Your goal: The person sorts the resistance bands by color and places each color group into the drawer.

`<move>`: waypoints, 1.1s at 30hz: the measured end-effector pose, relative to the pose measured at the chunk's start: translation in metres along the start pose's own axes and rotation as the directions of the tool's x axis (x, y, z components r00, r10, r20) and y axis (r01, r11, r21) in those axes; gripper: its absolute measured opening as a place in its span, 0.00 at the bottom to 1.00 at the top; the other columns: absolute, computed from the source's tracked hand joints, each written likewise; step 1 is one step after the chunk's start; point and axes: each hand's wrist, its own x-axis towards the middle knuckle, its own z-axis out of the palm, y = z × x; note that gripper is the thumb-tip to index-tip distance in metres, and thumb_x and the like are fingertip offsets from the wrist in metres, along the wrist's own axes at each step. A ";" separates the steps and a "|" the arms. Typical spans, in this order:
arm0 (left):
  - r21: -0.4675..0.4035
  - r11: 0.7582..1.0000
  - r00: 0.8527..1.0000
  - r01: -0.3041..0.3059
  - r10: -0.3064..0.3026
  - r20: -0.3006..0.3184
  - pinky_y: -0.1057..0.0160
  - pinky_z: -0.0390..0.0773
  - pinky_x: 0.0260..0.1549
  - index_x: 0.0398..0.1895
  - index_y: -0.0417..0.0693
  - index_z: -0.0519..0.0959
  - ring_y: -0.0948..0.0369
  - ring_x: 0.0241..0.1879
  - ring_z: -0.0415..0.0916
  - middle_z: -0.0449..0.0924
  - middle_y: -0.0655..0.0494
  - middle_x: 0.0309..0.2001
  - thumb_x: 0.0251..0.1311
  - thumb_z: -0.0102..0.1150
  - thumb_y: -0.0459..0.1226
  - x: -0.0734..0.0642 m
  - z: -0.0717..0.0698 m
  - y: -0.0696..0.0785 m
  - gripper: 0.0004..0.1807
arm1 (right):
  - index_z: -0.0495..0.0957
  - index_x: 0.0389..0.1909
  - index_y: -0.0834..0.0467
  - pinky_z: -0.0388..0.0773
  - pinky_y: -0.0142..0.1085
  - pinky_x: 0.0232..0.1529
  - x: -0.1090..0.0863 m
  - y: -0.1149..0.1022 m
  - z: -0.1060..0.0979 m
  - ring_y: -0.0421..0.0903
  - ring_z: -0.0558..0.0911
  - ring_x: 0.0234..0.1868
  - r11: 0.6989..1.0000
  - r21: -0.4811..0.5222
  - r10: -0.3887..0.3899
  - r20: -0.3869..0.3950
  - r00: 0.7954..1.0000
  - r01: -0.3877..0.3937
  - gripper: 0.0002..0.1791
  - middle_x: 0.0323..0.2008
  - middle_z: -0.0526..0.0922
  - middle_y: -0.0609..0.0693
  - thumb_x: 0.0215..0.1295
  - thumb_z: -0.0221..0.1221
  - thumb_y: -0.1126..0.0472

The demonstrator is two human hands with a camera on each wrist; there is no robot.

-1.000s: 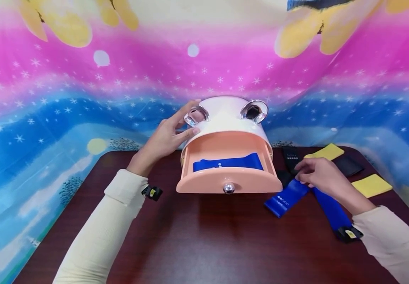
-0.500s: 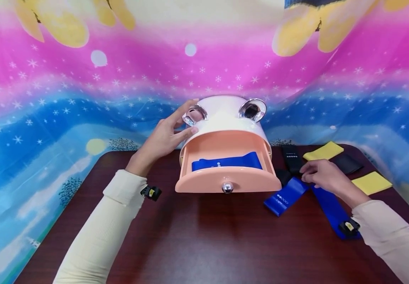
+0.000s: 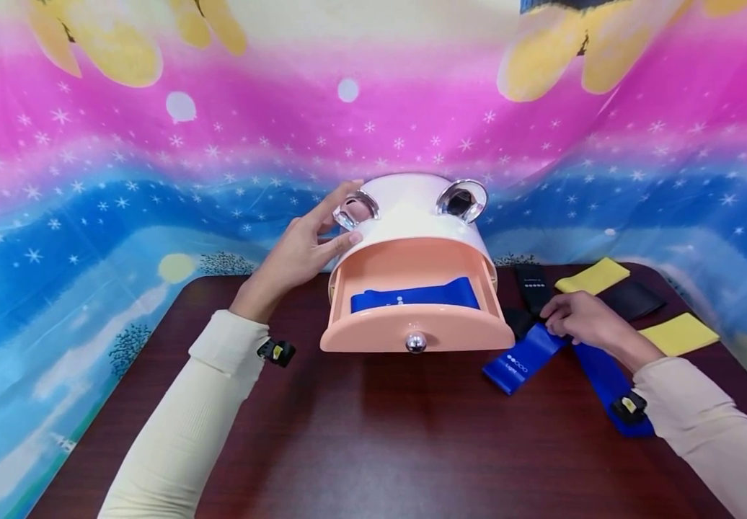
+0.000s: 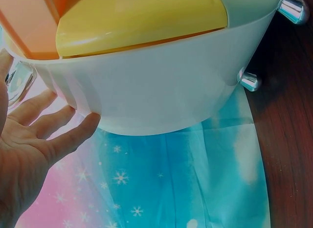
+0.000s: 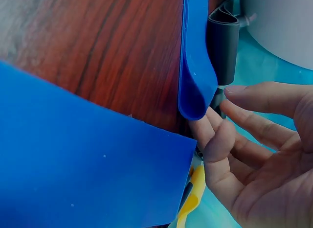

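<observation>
A white drawer box (image 3: 412, 209) with chrome-rimmed ears stands at the table's back. Its peach drawer (image 3: 415, 328) is pulled out and holds a blue resistance band (image 3: 419, 295). My left hand (image 3: 298, 249) steadies the box's left side around one ear; in the left wrist view its spread fingers (image 4: 73, 135) rest against the white wall. My right hand (image 3: 581, 317) is over two more blue bands, one printed "Light" (image 3: 523, 359), the other (image 3: 607, 382) under the wrist. In the right wrist view, fingertips lie right at a blue band's folded end (image 5: 195, 101), thumb apart from it.
Black bands (image 3: 532, 288) (image 3: 636, 299) and yellow bands (image 3: 594, 276) (image 3: 681, 334) lie at the table's right rear. A yellow drawer (image 4: 142, 22) shows in the left wrist view. A printed cloth (image 3: 283, 144) hangs behind the dark wooden table (image 3: 399, 447).
My right hand shifts slightly right, then back left, staying close over the blue bands. The left hand, box and drawer hold their places.
</observation>
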 end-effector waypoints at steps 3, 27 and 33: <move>0.007 1.000 1.000 -0.009 0.009 -0.003 0.45 0.86 0.57 0.82 0.81 0.55 0.49 0.62 0.83 0.76 0.45 0.71 0.73 0.63 0.47 0.000 0.000 0.000 0.41 | 0.74 0.58 0.75 0.74 0.38 0.26 0.000 0.000 0.000 0.49 0.80 0.36 1.000 0.020 0.004 0.013 1.000 -0.005 0.21 0.43 0.86 0.61 0.65 0.54 0.72; -0.014 1.000 1.000 -0.006 0.006 -0.005 0.45 0.82 0.62 0.82 0.81 0.56 0.48 0.63 0.83 0.83 0.43 0.61 0.72 0.64 0.46 0.001 0.000 -0.001 0.41 | 0.76 0.57 0.74 0.74 0.37 0.29 -0.010 -0.008 0.001 0.48 0.77 0.33 1.000 0.029 -0.012 0.055 0.998 0.010 0.18 0.37 0.83 0.56 0.66 0.57 0.75; -0.009 1.000 1.000 -0.003 0.003 -0.003 0.44 0.82 0.63 0.82 0.81 0.56 0.49 0.63 0.83 0.83 0.43 0.62 0.72 0.64 0.47 0.001 0.000 -0.001 0.41 | 0.78 0.54 0.73 0.78 0.38 0.28 -0.019 -0.020 0.001 0.47 0.76 0.30 0.998 -0.019 -0.057 0.025 0.998 0.058 0.16 0.29 0.80 0.51 0.66 0.58 0.74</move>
